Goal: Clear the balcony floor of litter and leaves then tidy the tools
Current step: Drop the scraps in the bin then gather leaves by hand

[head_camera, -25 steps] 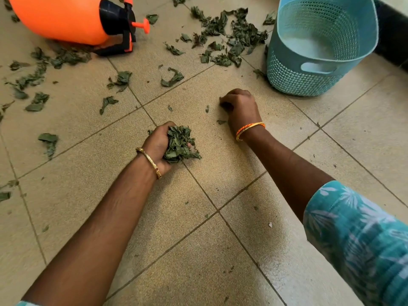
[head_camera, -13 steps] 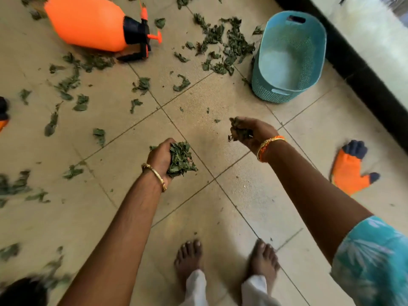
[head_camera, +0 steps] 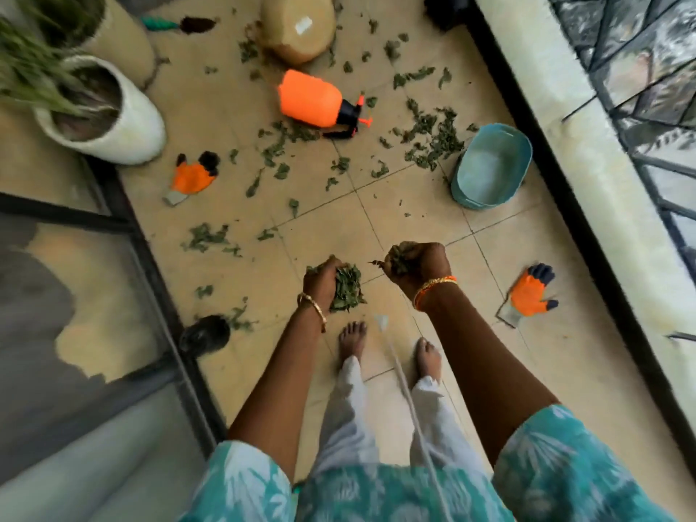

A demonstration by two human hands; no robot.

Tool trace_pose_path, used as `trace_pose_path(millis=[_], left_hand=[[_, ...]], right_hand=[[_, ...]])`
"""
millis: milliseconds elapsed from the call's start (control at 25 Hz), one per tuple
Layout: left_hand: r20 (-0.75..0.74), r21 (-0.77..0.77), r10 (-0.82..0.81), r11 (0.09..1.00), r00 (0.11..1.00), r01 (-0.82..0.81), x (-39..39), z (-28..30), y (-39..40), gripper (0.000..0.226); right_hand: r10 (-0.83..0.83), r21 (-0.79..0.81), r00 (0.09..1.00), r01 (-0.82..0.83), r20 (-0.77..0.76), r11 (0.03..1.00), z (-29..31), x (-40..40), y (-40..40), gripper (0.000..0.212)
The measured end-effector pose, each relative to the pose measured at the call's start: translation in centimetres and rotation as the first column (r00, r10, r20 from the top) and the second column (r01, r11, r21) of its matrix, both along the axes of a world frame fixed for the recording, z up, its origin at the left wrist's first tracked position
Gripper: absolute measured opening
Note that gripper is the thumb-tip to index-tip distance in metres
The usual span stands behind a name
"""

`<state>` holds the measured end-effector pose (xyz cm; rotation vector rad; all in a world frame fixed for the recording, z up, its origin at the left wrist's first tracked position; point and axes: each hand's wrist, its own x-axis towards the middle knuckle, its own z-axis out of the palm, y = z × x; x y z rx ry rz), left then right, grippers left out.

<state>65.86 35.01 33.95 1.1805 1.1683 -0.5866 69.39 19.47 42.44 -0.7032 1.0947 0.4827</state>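
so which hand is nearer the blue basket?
Right. The right hand, gripping leaves, is below-left of the blue basket, apart from it. The left hand, holding a leaf bunch, sits further left.

Balcony floor (head_camera: 414, 371), as you look down over your feet.
Basket (head_camera: 489, 167) ahead to your right by the wall; loose leaves (head_camera: 433, 139) just left of it; sprayer (head_camera: 312, 99) on its side further left; one glove (head_camera: 190, 177) far left near the planter (head_camera: 113, 118), another glove (head_camera: 529, 295) right of your hands.
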Motion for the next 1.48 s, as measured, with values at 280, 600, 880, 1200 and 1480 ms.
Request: trace_pose_path(millis=[280, 600, 880, 1200, 1480], left_hand=[[0.044, 0.011, 0.185, 0.983, 0.982, -0.186, -7.3, 9.0, 1.0, 0.076], [0.172, -0.088, 0.660, 0.750, 0.731, -0.656, -20.0, 16.6, -6.8, 0.050], [0.136, -0.137, 0.932, 0.354, 0.336, -0.925, -34.4, 20.5, -14.3, 0.054], [0.165, -0.107, 0.986, 0.028, 0.010, -0.994, -55.1, 20.7, -23.0, 0.021], [0.123, -0.064, 0.986, -0.106, -0.113, -0.992, -73.5, 15.7, -31.3, 0.051]], right_hand=[[0.226, -0.005, 0.970, -0.226, 0.089, 0.974, 9.9, -4.6, -0.4, 0.016], [0.747, -0.103, 0.652, -0.740, 0.130, 0.664, 13.4, -11.1, -2.9, 0.027], [0.954, -0.117, 0.291, -0.947, 0.071, 0.298, 14.9, -23.4, -3.2, 0.029], [0.996, -0.117, -0.070, -0.991, 0.057, -0.063, 14.9, -42.3, -5.8, 0.030], [0.941, -0.118, -0.336, -0.934, -0.034, -0.337, 12.2, -62.0, -12.3, 0.019]])
